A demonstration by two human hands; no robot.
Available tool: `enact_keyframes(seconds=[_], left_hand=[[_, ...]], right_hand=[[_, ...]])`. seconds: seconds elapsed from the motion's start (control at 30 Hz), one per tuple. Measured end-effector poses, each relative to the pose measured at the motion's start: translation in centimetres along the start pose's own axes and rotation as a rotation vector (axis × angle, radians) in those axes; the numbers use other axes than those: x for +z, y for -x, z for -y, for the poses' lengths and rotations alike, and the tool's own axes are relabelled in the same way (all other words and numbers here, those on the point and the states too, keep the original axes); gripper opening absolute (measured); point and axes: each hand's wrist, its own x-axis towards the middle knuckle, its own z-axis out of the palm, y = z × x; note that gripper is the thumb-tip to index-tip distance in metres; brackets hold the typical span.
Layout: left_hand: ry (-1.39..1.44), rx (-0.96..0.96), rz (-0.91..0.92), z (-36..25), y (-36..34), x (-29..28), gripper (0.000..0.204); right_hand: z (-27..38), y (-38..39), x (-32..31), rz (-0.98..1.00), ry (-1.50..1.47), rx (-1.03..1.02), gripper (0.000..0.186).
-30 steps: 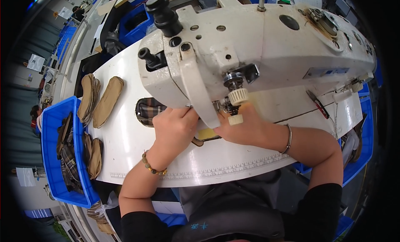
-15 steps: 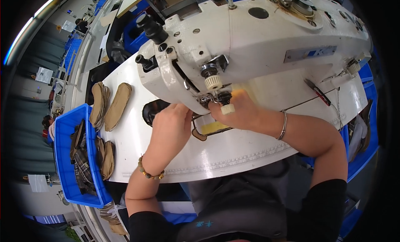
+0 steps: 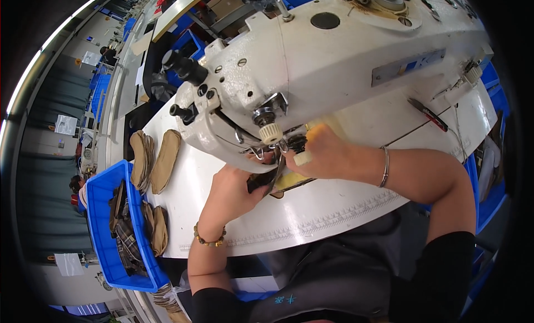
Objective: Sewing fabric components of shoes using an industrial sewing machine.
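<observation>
A white sewing machine point(image 3: 311, 61) leans over a white table point(image 3: 311, 223), its needle area low between my hands. My left hand point(image 3: 231, 192) is closed on a dark, folded piece of material point(image 3: 262, 180), thumb on its near side, just left of the presser foot. Beyond the machine's cream knob point(image 3: 271, 133), my right hand point(image 3: 322, 152) has its fingers curled at the needle area; the machine hides its fingertips and whatever they grip. A small tan edge point(image 3: 276, 195) shows under the dark piece.
Tan sole-shaped pieces point(image 3: 166, 162) lie in stacks on the table's left. A blue bin point(image 3: 119, 228) with plaid and dark fabric stands beside them. Red-and-black snips point(image 3: 428, 115) lie right of the machine. A printed ruler point(image 3: 328, 214) runs along the near edge.
The dark piece, earlier left of my left hand, now shows between that hand and the presser foot. My left hand has turned, showing its thumb. The whole view has shifted slightly.
</observation>
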Motion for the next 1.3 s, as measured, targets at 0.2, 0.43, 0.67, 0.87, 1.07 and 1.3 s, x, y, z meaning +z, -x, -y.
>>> enact_keyframes(seconds=[0.2,0.43,0.67,0.87,1.07,1.3], left_hand=[[0.026,-0.013,-0.093,0.4,0.2,1.9,0.048],[0.056,-0.139,-0.474,2.6,-1.0,2.6,0.025],[0.150,-0.074,-0.402,4.4,-1.1,3.7,0.027],[-0.164,0.394,-0.374,2.0,-1.5,3.0,0.029],[-0.143,0.314,-0.289,2.2,-1.7,3.3,0.026],[-0.194,0.283,-0.293,2.0,-1.6,2.9,0.022]], right_hand=[[0.2,-0.3,0.2,-0.052,-0.062,0.024,0.011],[1.0,0.4,0.4,0.180,0.039,-0.067,0.015],[1.5,0.7,-0.8,0.170,0.127,-0.213,0.030],[1.4,0.7,-0.6,0.154,0.107,-0.179,0.029],[1.0,0.8,0.2,0.058,-0.011,0.000,0.023],[1.4,1.8,0.3,0.166,0.249,-0.119,0.030]])
